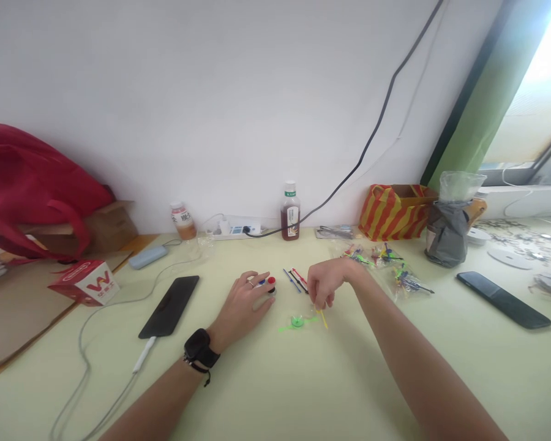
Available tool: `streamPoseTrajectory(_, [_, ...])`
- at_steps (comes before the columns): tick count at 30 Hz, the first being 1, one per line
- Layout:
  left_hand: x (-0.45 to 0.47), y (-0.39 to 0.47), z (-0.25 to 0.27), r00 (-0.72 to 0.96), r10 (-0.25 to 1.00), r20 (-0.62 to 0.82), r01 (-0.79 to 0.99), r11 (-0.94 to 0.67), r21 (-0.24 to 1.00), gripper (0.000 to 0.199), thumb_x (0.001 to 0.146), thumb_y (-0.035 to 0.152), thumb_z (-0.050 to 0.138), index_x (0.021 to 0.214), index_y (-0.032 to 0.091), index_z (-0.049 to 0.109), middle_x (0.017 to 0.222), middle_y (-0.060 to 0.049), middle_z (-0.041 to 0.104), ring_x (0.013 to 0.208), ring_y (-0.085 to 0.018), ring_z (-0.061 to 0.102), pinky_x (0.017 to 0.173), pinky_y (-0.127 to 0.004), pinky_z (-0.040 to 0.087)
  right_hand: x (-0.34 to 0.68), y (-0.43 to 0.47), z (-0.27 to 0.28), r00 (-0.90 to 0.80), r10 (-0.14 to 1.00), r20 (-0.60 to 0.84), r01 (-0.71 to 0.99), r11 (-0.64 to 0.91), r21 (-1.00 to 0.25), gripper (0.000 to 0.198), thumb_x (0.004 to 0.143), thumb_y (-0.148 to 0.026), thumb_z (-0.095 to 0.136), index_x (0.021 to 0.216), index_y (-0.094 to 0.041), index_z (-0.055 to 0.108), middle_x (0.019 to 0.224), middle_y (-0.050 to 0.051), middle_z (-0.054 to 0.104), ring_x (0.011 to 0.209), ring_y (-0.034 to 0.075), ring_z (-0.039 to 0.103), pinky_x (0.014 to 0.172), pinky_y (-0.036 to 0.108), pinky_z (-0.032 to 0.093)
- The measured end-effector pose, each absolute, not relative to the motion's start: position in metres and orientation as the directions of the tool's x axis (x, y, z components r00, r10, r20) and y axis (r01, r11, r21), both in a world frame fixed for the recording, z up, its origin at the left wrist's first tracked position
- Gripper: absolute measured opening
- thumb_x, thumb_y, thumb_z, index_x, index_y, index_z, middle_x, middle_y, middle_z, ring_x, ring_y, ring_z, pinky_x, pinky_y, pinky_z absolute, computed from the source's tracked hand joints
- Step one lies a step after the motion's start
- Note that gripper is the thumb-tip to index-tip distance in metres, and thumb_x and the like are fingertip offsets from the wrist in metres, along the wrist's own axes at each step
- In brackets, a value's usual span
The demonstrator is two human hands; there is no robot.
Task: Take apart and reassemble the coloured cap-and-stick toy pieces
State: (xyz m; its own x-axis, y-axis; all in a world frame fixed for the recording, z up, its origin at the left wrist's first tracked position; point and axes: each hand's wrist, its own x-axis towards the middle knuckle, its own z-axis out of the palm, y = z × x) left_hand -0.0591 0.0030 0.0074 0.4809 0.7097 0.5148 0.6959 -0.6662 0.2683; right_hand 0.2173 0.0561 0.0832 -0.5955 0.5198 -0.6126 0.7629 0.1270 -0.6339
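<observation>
My left hand (244,301) rests on the table, fingers apart and curved beside small round pieces: a red one (271,280), a black one (271,290) and a partly hidden blue one (261,282). My right hand (322,284) has its fingers pinched on a thin yellow plastic arrow (323,318), whose upper end the fingers hide. Just left of it lies a bright green arrow-like strip with a round green disc (297,321) at its middle. Between the hands, slim blue (292,278), black (298,282) and red (299,277) plastic arrows lie side by side.
Clear bags of coloured plastic pieces (406,278) lie beyond my right forearm. Phones lie at left (169,306) and right (502,299), the left one plugged into a cable (85,343). A dark drink bottle (290,214) stands by the wall; a red-white box (85,283) sits left.
</observation>
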Motion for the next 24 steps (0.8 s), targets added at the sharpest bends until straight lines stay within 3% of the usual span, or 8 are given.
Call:
streamPoseTrajectory(3, [-0.057, 0.001, 0.011, 0.435, 0.723, 0.536, 0.678, -0.655, 0.334, 0.035, 0.094, 0.028, 0.065, 0.128, 0.031, 0.068, 0.136, -0.007, 0.066, 0.128, -0.031, 0.054, 0.106, -0.054, 0.047, 0.224, 0.057, 0.088, -0.729, 0.536, -0.426, 0.597, 0.191, -0.779, 0.033, 0.057, -0.023, 0.087, 0.086, -0.015, 0.075, 0.081, 0.005, 0.077, 0.075, 0.017, 0.071, 0.067, 0.024, 0.054])
streamPoseTrajectory(6, [-0.052, -0.004, 0.016, 0.386, 0.722, 0.574, 0.616, -0.665, 0.422, 0.038, 0.096, 0.026, 0.063, 0.134, 0.03, 0.063, 0.132, -0.008, 0.067, 0.124, -0.028, 0.057, 0.107, -0.05, 0.048, 0.216, 0.056, 0.089, -0.802, 0.548, -0.238, 0.421, 0.235, -0.876, 0.031, 0.068, -0.03, 0.084, 0.091, -0.016, 0.071, 0.08, 0.003, 0.074, 0.072, 0.015, 0.068, 0.065, 0.023, 0.052])
streamPoseTrajectory(10, [-0.046, -0.01, 0.018, 0.35, 0.721, 0.599, 0.554, -0.674, 0.488, 0.043, 0.097, 0.027, 0.061, 0.139, 0.032, 0.057, 0.132, -0.008, 0.066, 0.123, -0.026, 0.061, 0.106, -0.045, 0.05, 0.188, 0.049, 0.084, -0.783, 0.609, -0.125, 0.374, 0.301, -0.877, 0.033, 0.09, -0.049, 0.064, 0.083, -0.016, 0.065, 0.073, 0.002, 0.067, 0.062, 0.011, 0.06, 0.052, 0.02, 0.045])
streamPoseTrajectory(13, [-0.046, -0.008, 0.016, 0.335, 0.714, 0.614, 0.516, -0.685, 0.515, 0.033, 0.097, 0.028, 0.062, 0.129, 0.029, 0.064, 0.126, -0.007, 0.069, 0.112, -0.024, 0.066, 0.099, -0.041, 0.054, 0.17, 0.045, 0.077, -0.809, 0.577, -0.111, 0.362, 0.341, -0.868, 0.039, 0.098, -0.05, 0.052, 0.081, -0.018, 0.064, 0.072, 0.001, 0.065, 0.061, 0.011, 0.057, 0.054, 0.021, 0.045])
streamPoseTrajectory(16, [-0.048, -0.004, 0.014, 0.311, 0.721, 0.619, 0.489, -0.68, 0.546, 0.018, 0.097, 0.029, 0.062, 0.114, 0.026, 0.068, 0.109, -0.006, 0.072, 0.095, -0.021, 0.068, 0.086, -0.036, 0.058, 0.162, 0.042, 0.072, -0.822, 0.558, -0.113, 0.345, 0.331, -0.878, 0.041, 0.1, -0.05, 0.05, 0.076, -0.018, 0.061, 0.071, 0.001, 0.064, 0.061, 0.011, 0.056, 0.058, 0.022, 0.047])
streamPoseTrajectory(18, [-0.049, -0.003, 0.015, 0.299, 0.728, 0.617, 0.488, -0.672, 0.557, 0.015, 0.098, 0.029, 0.061, 0.11, 0.025, 0.068, 0.104, -0.006, 0.072, 0.09, -0.02, 0.068, 0.084, -0.035, 0.058, 0.159, 0.04, 0.072, -0.79, 0.606, -0.09, 0.338, 0.308, -0.889, 0.036, 0.098, -0.047, 0.054, 0.077, -0.019, 0.06, 0.074, 0.001, 0.064, 0.062, 0.011, 0.056, 0.057, 0.022, 0.046])
streamPoseTrajectory(22, [-0.051, -0.003, 0.02, 0.26, 0.726, 0.637, 0.512, -0.663, 0.546, 0.015, 0.096, 0.03, 0.063, 0.108, 0.024, 0.069, 0.103, -0.006, 0.071, 0.088, -0.019, 0.068, 0.083, -0.035, 0.058, 0.155, 0.039, 0.072, -0.7, 0.714, -0.023, 0.241, 0.206, -0.948, 0.012, 0.091, -0.028, 0.065, 0.087, -0.02, 0.057, 0.081, 0.0, 0.068, 0.066, 0.011, 0.061, 0.06, 0.021, 0.049])
streamPoseTrajectory(24, [-0.051, -0.004, 0.023, 0.244, 0.726, 0.642, 0.51, -0.66, 0.552, 0.013, 0.095, 0.029, 0.065, 0.106, 0.024, 0.069, 0.101, -0.006, 0.07, 0.085, -0.018, 0.068, 0.081, -0.033, 0.058, 0.151, 0.039, 0.07, -0.666, 0.746, 0.005, 0.18, 0.167, -0.969, 0.01, 0.087, -0.019, 0.065, 0.091, -0.02, 0.055, 0.08, 0.0, 0.068, 0.067, 0.011, 0.063, 0.063, 0.023, 0.052])
